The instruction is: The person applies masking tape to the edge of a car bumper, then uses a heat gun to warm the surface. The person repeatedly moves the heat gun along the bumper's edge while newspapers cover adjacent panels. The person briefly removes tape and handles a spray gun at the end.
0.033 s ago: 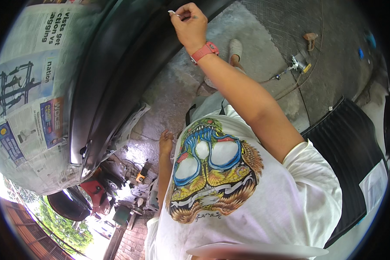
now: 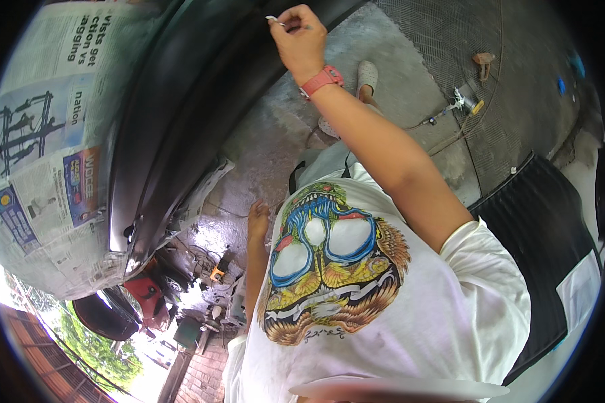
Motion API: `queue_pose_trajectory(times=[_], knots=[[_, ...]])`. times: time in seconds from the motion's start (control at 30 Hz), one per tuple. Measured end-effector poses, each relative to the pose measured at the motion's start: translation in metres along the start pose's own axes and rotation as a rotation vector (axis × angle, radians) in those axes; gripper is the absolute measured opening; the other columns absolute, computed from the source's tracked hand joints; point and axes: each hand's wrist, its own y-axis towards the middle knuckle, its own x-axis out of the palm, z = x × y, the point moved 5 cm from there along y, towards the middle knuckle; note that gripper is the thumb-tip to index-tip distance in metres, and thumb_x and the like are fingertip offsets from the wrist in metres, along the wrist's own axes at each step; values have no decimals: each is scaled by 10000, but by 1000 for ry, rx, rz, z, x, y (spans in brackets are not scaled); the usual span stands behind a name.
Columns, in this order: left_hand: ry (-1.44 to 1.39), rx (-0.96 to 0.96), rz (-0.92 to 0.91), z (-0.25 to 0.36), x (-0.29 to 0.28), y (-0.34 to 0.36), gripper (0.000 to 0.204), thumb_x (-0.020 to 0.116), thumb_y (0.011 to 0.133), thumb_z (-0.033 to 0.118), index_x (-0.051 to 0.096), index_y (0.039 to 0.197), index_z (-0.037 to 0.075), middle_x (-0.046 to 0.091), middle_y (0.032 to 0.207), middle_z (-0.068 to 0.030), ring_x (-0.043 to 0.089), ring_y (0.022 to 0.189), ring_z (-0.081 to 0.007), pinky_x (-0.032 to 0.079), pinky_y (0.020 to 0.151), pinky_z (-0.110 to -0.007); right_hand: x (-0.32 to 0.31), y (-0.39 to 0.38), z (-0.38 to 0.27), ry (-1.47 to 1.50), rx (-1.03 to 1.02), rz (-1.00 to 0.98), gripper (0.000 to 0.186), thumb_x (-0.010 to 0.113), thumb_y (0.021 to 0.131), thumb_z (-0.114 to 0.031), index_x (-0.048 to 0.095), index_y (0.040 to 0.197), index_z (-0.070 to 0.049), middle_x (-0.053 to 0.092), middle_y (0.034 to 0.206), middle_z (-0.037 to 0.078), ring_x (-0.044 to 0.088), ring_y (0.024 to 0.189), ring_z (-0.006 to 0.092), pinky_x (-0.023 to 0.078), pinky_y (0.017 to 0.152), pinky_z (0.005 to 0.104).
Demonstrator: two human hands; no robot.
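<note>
My right hand (image 2: 301, 40), with a red watch (image 2: 321, 82) on its wrist, reaches over the dark car body panel (image 2: 175, 121). Thumb and fingers are closed in a pinch on a small white scrap (image 2: 271, 19), whose kind I cannot make out. Low beside my white printed shirt (image 2: 444, 316) hangs my left hand (image 2: 258, 218), its fingers loosely apart and holding nothing. Newspaper sheets (image 2: 81, 134) cover the part of the car left of the dark panel.
On the floor at right lie a spray gun (image 2: 460, 101) with a hose and a brownish object (image 2: 482, 64). A black ribbed panel (image 2: 541, 221) stands at far right. Red and black parts (image 2: 146, 299) and a yellow object (image 2: 218, 274) are at lower left.
My right hand has shifted very slightly right with the white scrap still pinched. My left hand has stayed where it was.
</note>
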Motion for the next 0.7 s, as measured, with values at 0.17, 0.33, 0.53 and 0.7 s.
queue_pose_trajectory(times=[0.17,0.33,0.53,0.7], knots=[[9,-25,18,-7,5,7,533,661,1003,285,542,1458,34,713,1181,-159,671,1031,-222,517,928,-348,-23,-6,12,106,15,-49,265,847,851,-87,636,1008,-48,681,945,32,614,775,96,526,685,254],[-20,-37,51,-11,21,14,559,665,994,333,549,1453,37,703,1281,-205,673,1186,-294,511,1006,-386,-43,17,-48,191,-57,-143,450,890,812,-63,615,1165,-10,662,1073,61,644,897,117,554,792,252],[-82,-64,121,-17,52,10,563,658,985,399,579,1428,61,688,1325,-198,654,1245,-331,489,1062,-412,-1,83,-183,353,-486,-272,493,897,790,-12,598,1178,42,671,1097,94,672,974,152,570,857,275],[-98,-25,183,-60,108,30,529,606,1006,433,603,1416,98,655,1381,-182,616,1287,-359,472,1095,-444,49,157,-276,-73,-851,-109,451,962,736,-180,687,1030,22,748,1006,117,716,866,181,574,775,304]])
